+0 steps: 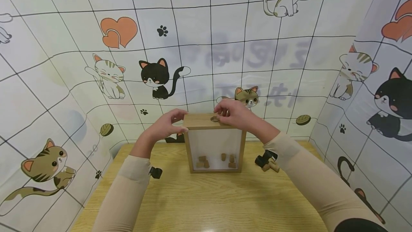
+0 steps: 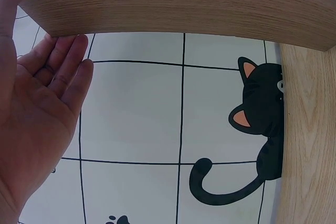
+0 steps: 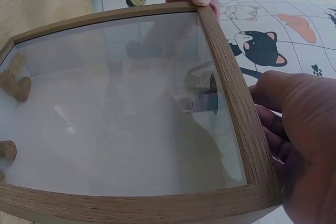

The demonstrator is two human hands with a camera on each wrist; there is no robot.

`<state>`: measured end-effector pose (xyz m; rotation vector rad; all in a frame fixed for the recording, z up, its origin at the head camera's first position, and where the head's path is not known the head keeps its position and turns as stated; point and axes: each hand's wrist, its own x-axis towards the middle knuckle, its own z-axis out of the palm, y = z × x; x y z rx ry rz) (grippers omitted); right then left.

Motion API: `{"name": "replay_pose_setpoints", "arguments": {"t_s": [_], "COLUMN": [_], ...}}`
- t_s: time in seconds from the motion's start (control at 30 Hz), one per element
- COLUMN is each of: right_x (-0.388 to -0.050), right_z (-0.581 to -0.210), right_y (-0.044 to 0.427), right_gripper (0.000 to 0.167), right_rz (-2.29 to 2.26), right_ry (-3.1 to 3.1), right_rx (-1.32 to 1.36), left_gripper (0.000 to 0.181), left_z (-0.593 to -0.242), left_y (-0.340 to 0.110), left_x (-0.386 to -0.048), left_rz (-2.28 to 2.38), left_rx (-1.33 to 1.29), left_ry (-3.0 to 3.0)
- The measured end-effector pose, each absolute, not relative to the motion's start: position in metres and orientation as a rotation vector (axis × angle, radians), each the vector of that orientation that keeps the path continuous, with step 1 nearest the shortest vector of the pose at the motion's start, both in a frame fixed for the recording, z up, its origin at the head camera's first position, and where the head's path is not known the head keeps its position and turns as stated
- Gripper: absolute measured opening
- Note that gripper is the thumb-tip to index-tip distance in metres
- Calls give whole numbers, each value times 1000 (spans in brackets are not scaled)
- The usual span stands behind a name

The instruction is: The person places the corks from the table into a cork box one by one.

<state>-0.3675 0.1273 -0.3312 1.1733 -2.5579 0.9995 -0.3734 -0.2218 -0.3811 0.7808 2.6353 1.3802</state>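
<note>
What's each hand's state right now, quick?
Left hand: holding the rectangular, clear-fronted, light-brown wooden box.
Right hand: at the box's top; can't tell whether it holds anything.

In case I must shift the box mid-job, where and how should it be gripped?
Probably hold the wooden box by its two side walls, approaching from left and right: it stands upright, the left wall looks flat, and corks lie inside.

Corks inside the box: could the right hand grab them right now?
Probably not: the clear front panel covers the corks, and the right hand is at the top of the box.
</note>
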Motion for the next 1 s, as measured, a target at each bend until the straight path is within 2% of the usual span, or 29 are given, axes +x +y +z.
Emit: {"name": "replay_pose_setpoints", "arguments": {"t_s": [0.5, 1.0], "right_x": [-358, -328], "right_z": [-336, -379], "right_y": [152, 229], "right_gripper": [7, 9], "right_rz": [1055, 1067], "right_ry": [-2470, -2335], "right_rx": [1110, 820], "left_gripper": [73, 75], "left_z": [-380, -378], "left_y": [-221, -220], "left_x": [-372, -369], "left_rz": [1389, 1376], "left_rx": [782, 757], "left_ry": [2628, 2640]}}
